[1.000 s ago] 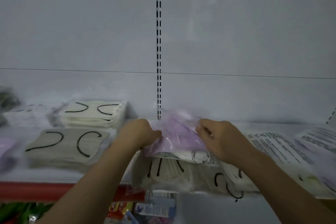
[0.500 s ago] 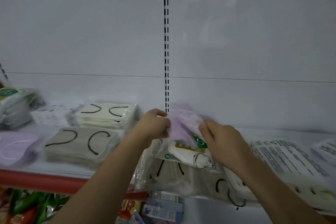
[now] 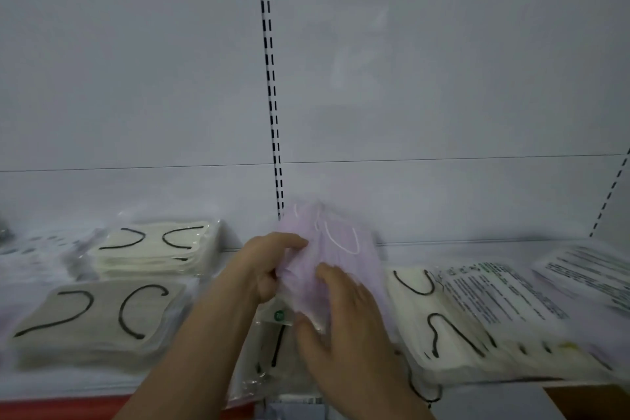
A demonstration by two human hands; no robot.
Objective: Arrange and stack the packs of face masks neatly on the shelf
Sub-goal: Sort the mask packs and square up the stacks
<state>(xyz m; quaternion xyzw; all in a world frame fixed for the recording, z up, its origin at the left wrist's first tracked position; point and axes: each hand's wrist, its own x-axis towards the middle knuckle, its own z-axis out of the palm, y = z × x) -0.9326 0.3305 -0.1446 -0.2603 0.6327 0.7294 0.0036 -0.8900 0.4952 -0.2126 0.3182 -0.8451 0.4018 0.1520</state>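
You held the purple pack (image 3: 335,249) of masks nearly upright at the middle of the shelf (image 3: 443,244), its long axis running up and slightly away from you, white ear loops toward the top. Your left hand (image 3: 272,261) pinched its left edge with curled fingers; your right hand (image 3: 341,314) lay flat against its lower front, fingers spread. It stood over a clear pack (image 3: 272,344). Cream packs (image 3: 99,315) lay left, another (image 3: 439,320) right.

light: dim, cool, overhead glare streaks up top | blur: motion-soft throughout | edges: wide-angle bowing
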